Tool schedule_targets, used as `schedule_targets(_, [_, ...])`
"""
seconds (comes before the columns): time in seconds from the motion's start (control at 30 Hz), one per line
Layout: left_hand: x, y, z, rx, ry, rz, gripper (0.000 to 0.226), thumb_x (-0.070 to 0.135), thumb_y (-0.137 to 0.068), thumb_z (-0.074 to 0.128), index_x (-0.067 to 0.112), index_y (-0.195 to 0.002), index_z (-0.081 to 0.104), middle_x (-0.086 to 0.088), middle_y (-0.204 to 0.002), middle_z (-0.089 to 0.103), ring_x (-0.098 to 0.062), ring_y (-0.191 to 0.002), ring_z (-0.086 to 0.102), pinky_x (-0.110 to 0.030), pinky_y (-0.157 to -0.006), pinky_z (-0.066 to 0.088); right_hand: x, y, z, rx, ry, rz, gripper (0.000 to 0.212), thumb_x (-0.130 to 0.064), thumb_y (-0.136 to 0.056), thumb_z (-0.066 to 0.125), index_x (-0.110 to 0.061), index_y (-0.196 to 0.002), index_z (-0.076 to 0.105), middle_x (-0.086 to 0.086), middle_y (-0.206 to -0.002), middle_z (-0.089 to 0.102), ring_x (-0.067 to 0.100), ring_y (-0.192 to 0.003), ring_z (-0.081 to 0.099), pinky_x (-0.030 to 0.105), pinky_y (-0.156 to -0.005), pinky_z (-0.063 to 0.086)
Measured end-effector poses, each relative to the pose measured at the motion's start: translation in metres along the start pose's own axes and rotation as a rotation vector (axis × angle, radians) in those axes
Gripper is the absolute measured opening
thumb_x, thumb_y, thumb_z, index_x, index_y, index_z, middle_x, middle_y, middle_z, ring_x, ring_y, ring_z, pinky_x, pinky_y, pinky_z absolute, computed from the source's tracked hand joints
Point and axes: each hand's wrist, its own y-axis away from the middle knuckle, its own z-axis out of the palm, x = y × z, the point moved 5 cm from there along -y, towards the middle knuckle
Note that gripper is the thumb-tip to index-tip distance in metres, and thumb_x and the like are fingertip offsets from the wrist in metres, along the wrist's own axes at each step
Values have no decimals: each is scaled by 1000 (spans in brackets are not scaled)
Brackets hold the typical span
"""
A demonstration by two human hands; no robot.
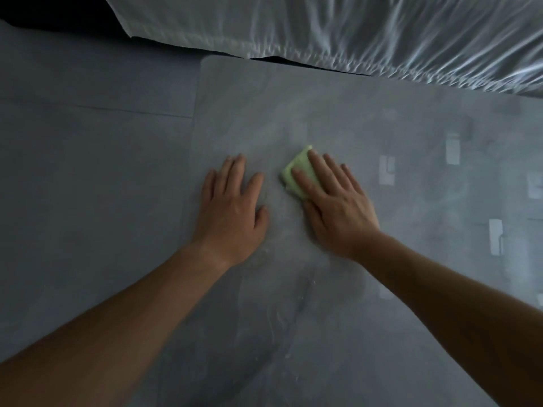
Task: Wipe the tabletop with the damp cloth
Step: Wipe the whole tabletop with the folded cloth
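Currently: my right hand [338,207] lies flat on the folded pale-green cloth [296,171], fingers [318,168] straight and slightly spread, pressing it onto the mottled grey stone-look surface [323,289] near its middle. A flat palm probably spreads pressure for the wipe. Left hand [232,207] rests palm-down just beside the cloth, its digits straight and close together, holding nothing; I judge it a brace.

Edges: the left edge lies just left of that hand, grey floor [88,171] beyond; the far edge runs under a crinkled white sheet [352,30]. Open room: wide to the right and toward me.
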Motion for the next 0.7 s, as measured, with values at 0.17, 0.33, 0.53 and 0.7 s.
schedule_targets(0.17, [1, 22, 3, 10, -23, 17, 57, 38, -81, 50, 12, -132, 53, -24, -150, 37, -38, -141, 32, -56, -114, 25, 31, -2, -7, 20, -18, 144, 57, -47, -100, 26, -38, -156, 24, 1, -168, 12, 29, -153, 13, 47, -124, 12])
schedule_targets(0.33, [2, 35, 5, 1, -29, 1, 58, 39, -82, 46, 13, -133, 52, -24, -151, 36, -39, -140, 32, -55, -114, 25, -9, 19, 6, 66, -70, 221, 57, -44, -100, 31, -35, -156, 25, 5, -167, 12, 33, -153, 12, 46, -124, 11])
schedule_targets(0.53, [0, 67, 3, 25, -54, -46, 57, 36, -82, 49, 11, -134, 51, -27, -147, 37, -47, -134, 36, -58, -111, 30, -8, 58, 15, 5, 6, 21, 56, -44, -101, 29, -39, -156, 23, 0, -168, 13, 29, -153, 14, 46, -124, 12])
schedule_targets(0.7, [12, 102, 8, 0, -81, -92, 54, 38, -83, 49, 15, -131, 53, -24, -144, 41, -45, -133, 38, -61, -108, 31, -10, 57, 16, 75, -72, 226, 57, -44, -100, 29, -38, -156, 22, 3, -168, 10, 32, -153, 11, 47, -125, 10])
